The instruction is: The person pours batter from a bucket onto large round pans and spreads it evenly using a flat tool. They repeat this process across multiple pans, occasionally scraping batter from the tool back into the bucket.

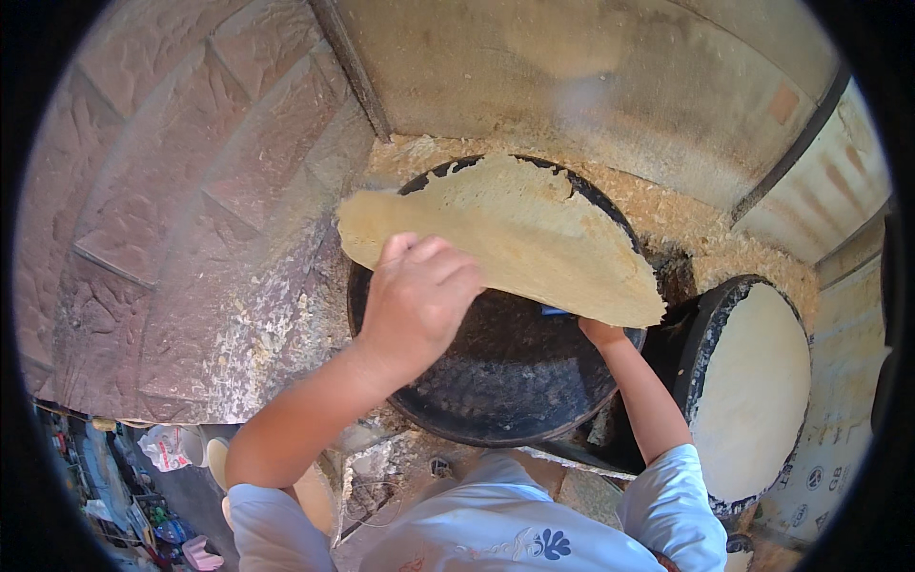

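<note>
A large thin flatbread [529,229] is partly lifted from a round black griddle [507,386], baring the near half of its dark surface. My left hand [422,300] pinches the raised near edge of the bread, left of the middle. Its left end hangs past the griddle rim, while the far part still lies on the iron. Most of my right hand [600,332] is hidden under the bread's right end. Close to those fingers a bit of a blue object [554,310] shows; whether I hold it cannot be made out.
To the right stands a second griddle [697,372] covered with a pale round sheet of batter [754,393]. Stained panels [572,79] rise behind. A batter-spattered, reddish stone-patterned surface [179,214] lies left. Containers [314,493] and a plastic bag [164,448] sit low at left.
</note>
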### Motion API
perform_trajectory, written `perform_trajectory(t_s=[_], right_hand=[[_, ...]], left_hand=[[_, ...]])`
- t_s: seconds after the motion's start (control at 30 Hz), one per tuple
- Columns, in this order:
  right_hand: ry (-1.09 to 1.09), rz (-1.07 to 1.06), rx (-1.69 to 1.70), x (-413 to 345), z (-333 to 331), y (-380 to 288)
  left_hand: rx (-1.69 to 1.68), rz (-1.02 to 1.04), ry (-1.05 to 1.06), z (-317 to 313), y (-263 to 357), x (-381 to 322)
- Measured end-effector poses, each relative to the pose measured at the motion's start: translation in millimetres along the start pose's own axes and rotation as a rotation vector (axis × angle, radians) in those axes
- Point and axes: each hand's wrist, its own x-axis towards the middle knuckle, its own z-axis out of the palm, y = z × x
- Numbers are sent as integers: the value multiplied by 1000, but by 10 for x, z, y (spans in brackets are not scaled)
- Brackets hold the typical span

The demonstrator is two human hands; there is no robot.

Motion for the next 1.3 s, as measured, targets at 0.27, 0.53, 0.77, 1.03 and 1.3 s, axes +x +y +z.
perform_trajectory(t_s=[0.27,0.53,0.77,1.03,1.3], right_hand=[[-417,74,-42,837,498,-4],[-223,144,-206,1521,858,278],[64,-102,-328,262,329,-101],[-500,17,-76,-1362,-1265,-1708],[-520,5,-30,-2078,-1552,-3051]], left_hand=[[-41,-284,57,-112,-574,268],[21,-274,267,-480,-360,425],[-29,-186,157,336,44,-541],[-137,-249,-37,1023,503,-2049],[-245,-134,-44,9,946,-3422]])
